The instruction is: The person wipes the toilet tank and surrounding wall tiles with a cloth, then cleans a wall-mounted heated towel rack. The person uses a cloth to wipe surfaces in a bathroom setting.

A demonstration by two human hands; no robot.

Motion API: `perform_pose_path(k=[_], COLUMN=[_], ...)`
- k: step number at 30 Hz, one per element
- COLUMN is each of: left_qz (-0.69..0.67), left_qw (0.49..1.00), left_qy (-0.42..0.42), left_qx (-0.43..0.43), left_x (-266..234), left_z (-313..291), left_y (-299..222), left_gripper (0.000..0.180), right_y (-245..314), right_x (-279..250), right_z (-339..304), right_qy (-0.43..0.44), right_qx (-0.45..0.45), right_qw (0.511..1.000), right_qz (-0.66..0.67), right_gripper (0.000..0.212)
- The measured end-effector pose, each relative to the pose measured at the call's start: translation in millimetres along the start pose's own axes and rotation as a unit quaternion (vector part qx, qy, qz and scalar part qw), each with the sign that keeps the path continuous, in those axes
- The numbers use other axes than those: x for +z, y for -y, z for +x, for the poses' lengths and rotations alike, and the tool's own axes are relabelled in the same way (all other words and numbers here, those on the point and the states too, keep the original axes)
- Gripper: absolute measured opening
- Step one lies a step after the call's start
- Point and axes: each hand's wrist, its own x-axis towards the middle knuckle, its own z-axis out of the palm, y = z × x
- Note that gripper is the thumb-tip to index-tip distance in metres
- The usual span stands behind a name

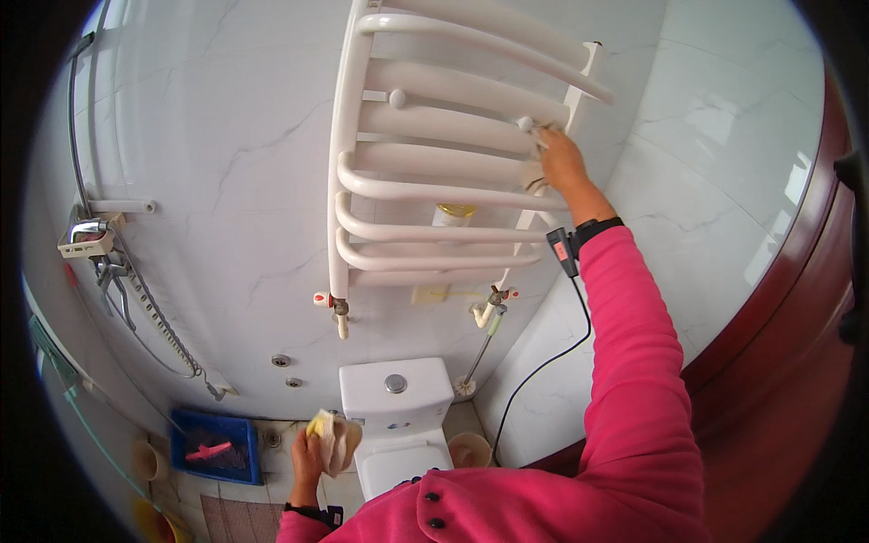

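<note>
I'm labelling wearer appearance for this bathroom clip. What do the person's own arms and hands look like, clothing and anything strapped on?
Both arms wear bright pink long sleeves, with dark buttons near the chest. The right hand and left hand are bare, without gloves. Each wrist carries a black strap; the right wrist's holds a small black device with a red patch, and a thin black cable hangs from it.

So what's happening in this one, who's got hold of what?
A person in a pink top stands in a tiled bathroom. Their right hand is raised to the white towel radiator on the wall, pressing a pale cloth against a bar near its right end. Their left hand hangs low and holds a bunched yellow and white cloth beside the white toilet. A blue crate sits on the floor to the left.
</note>
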Motion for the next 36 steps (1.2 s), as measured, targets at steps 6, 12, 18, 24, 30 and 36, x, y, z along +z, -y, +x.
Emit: perform_pose_path(k=[6,12,18,24,30,36], left_qz=[-0.077,0.251,0.371,0.462,0.345,0.298], left_qw=[0.962,0.825,0.749,0.819,0.874,0.893], left_qy=[-0.142,-0.286,-0.297,-0.110,-0.111,-0.062], left_qx=[0.222,0.417,0.462,0.321,0.324,0.331], left_x=[6.1,-8.9,-17.0,22.5,40.6,40.9], left_z=[145.2,232.5,296.1,298.2,305.7,334.2], left_y=[-195.9,-399.4,-445.2,-426.3,-444.4,-452.4], left_gripper=[0.024,0.023,0.024,0.023,0.046,0.043], right_y=[-2.8,-34.2,-25.9,10.6,67.9,80.3], right_x=[-4.7,-20.2,-8.6,-19.8,-40.1,-10.1], right_z=[-20.1,-34.6,-40.9,-33.3,-15.5,15.6], right_qy=[0.118,-0.056,-0.009,-0.026,-0.097,0.037], right_qx=[-0.003,0.160,0.168,0.147,0.005,0.075], right_qw=[0.985,0.985,0.984,0.988,0.994,0.996], right_qz=[0.123,0.039,0.057,0.049,0.048,0.007], right_gripper=[0.033,0.041,0.043,0.043,0.035,0.035])
